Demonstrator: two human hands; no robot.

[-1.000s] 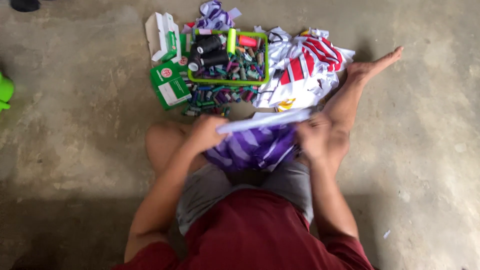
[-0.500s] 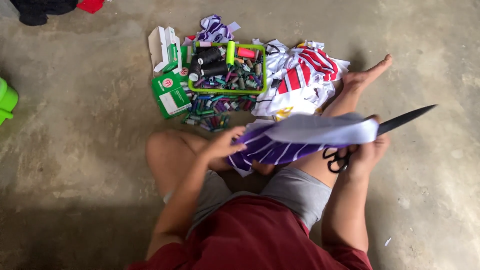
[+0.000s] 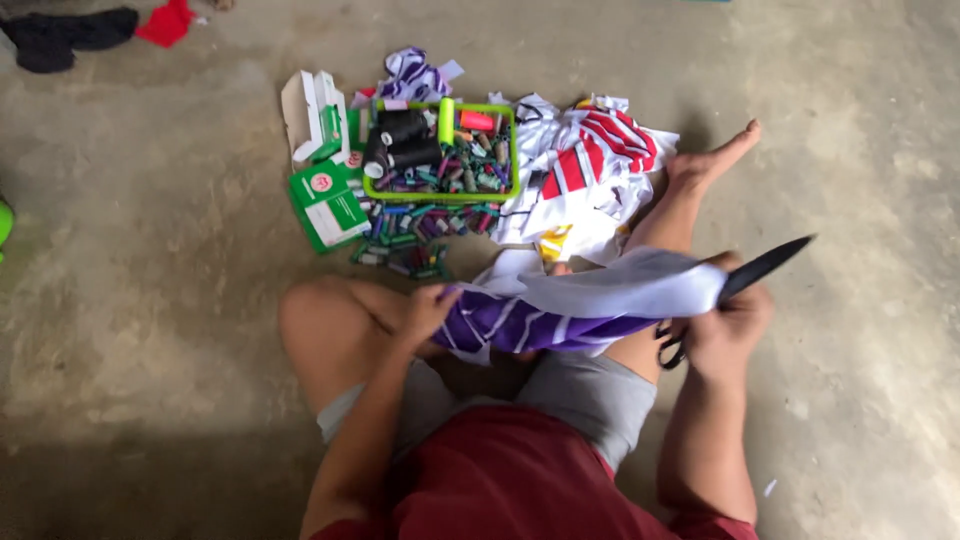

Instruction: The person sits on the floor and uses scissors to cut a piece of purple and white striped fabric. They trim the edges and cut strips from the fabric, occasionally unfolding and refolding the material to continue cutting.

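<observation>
Head view: green basket (image 3: 513, 150) of thread spools sits beyond purple cloth (image 3: 520, 320).

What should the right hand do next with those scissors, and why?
Probably bring the scissors back to the cloth's edge. The right hand grips both the black scissors, blades pointing away to the right, and one end of the purple and white cloth. The left hand holds the other end, so the cloth lies stretched across the lap.
</observation>
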